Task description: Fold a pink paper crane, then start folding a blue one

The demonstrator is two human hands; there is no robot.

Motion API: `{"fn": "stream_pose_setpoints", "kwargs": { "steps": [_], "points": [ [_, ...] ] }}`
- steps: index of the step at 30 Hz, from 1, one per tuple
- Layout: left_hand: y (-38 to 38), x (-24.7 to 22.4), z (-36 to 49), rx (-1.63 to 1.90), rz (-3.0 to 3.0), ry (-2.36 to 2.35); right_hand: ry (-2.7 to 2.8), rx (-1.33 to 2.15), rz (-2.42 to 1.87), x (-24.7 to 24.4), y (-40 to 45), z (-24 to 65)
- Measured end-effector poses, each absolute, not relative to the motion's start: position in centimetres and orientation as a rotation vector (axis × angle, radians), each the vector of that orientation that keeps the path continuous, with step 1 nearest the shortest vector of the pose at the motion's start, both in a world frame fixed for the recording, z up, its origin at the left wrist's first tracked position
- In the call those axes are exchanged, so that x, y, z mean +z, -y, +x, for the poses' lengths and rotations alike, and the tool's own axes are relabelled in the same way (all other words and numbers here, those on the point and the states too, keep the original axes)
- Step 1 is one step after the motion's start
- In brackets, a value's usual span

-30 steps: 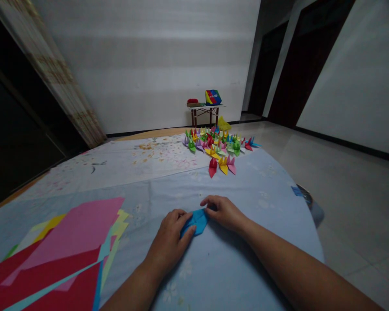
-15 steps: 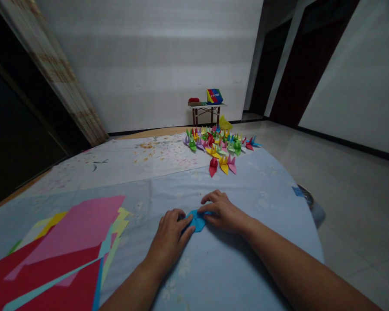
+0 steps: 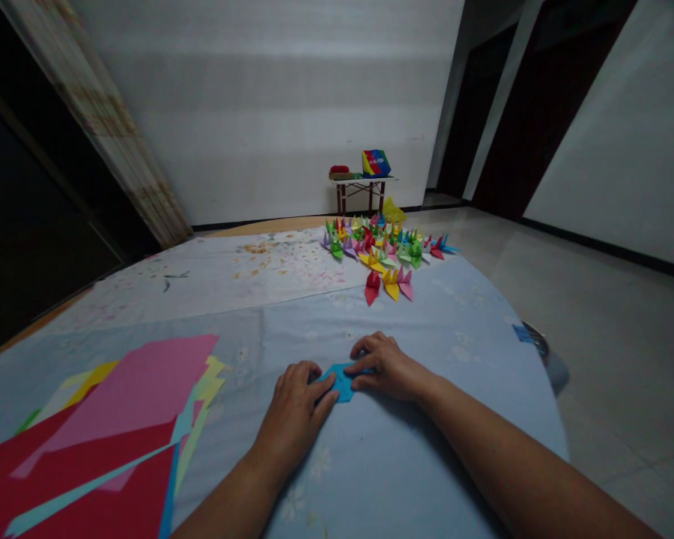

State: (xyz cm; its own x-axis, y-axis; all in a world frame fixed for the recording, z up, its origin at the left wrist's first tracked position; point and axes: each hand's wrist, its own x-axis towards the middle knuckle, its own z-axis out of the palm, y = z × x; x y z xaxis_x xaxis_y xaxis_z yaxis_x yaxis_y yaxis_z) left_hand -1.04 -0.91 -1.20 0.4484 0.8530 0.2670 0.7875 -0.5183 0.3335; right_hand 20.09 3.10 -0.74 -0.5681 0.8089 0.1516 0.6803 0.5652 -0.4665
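A small piece of folded blue paper point(image 3: 344, 383) lies flat on the blue floral tablecloth point(image 3: 416, 471), between my two hands. My left hand point(image 3: 299, 404) has its thumb and fingertips on the paper's left edge, the fingers curled. On the right side, my right hand point(image 3: 390, 367) presses the paper with thumb and index finger; its other fingers are bent above the cloth. The fingertips cover parts of the paper's left and right edges.
Loose coloured sheets point(image 3: 106, 427) lie overlapped at the left. Many folded paper cranes point(image 3: 376, 243) cluster at the far right of the round table, with a few cranes point(image 3: 390, 286) nearer. A small side table point(image 3: 362, 181) stands by the wall, carrying a colourful package point(image 3: 376, 163).
The view has shifted slightly. Both hands stay at the blue paper, with only slight finger movement; the right fingers sit a little more curled.
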Motion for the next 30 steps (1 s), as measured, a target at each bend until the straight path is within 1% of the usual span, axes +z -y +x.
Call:
{"fn": "stream_pose_setpoints", "kwargs": {
  "steps": [9, 23, 30],
  "points": [
    [1.5, -1.3, -0.5, 0.574, 2.571, -1.544, 2.442, 0.515, -1.228, -0.9, -3.1, 20.0],
    [1.5, -0.7, 0.2, 0.354, 2.7, -1.557, 2.498, 0.433, -1.217, -0.4, -2.7, 20.0],
    [1.6, -0.4, 0.3, 0.385, 2.695, -1.535, 2.513, 0.44, -1.219, -0.7, -3.0, 20.1]
  ]
}}
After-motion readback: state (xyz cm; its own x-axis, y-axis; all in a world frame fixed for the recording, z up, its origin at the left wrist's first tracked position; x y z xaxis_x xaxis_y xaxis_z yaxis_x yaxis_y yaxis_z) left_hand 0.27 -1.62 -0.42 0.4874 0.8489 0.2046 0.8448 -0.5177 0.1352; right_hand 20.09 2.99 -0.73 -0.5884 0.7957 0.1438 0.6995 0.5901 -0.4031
